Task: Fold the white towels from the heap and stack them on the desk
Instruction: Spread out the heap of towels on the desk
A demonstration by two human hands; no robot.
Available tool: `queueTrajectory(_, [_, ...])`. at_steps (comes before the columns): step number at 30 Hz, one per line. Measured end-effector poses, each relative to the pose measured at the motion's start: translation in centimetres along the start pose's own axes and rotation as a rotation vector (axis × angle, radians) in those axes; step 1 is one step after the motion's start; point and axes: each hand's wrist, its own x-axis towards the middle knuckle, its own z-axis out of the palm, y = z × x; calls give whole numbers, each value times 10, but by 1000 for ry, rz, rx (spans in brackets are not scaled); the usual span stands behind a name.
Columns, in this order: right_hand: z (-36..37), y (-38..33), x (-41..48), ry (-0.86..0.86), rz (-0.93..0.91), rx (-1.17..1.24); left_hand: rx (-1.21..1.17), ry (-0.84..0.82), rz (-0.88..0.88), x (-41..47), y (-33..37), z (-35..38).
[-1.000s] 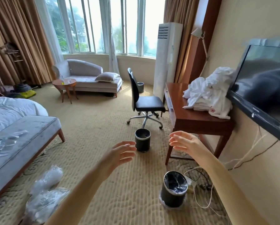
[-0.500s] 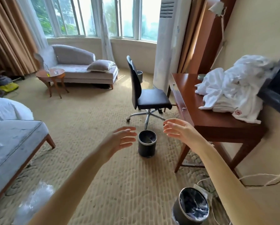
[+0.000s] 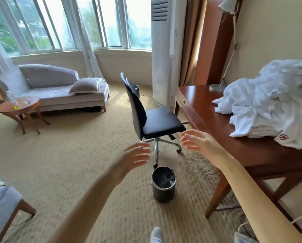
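The heap of white towels [image 3: 269, 102] sits at the right side of the frame, all crumpled up on the brown wooden tabletop [image 3: 204, 109]. One piece at the front of the heap has a small red flower mark [image 3: 283, 137] on it, and some flat layers show under the messy ones. Both hands are up in the air in the middle of the frame, well apart from the towels. The right hand [image 3: 197, 142] is near the front edge of the tabletop, with its fingers wide and loose, and it holds nothing. The left hand [image 3: 134, 158] is a bit lower and to the left, also wide and loose with nothing in it. The two palms face each other. Past the hands stands a black chair [image 3: 157, 123] on wheels, just beside the tabletop. A black round bin [image 3: 163, 184] stands on the tan carpet [image 3: 73, 163] below the hands. A tall white air cooler [image 3: 164, 50] stands in the upper middle, behind the chair. At the far end of the tabletop is the round base of a lamp [image 3: 216, 87]. At the left of the frame a gray sofa [image 3: 59, 90] with a pillow sits under big windows [image 3: 68, 23], with a small round table [image 3: 19, 106] in front of it. A gray bench [image 3: 1, 207] shows in the lower left corner.
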Motion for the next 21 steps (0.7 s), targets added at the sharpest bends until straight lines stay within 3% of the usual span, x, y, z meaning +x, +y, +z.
queueTrajectory(14, [-62,-11,318,215,31,22,47,-131,-61,346,94,-76])
queueTrajectory(21, [-107,1,424,383,39,18,80,-334,-69,515,116,-75])
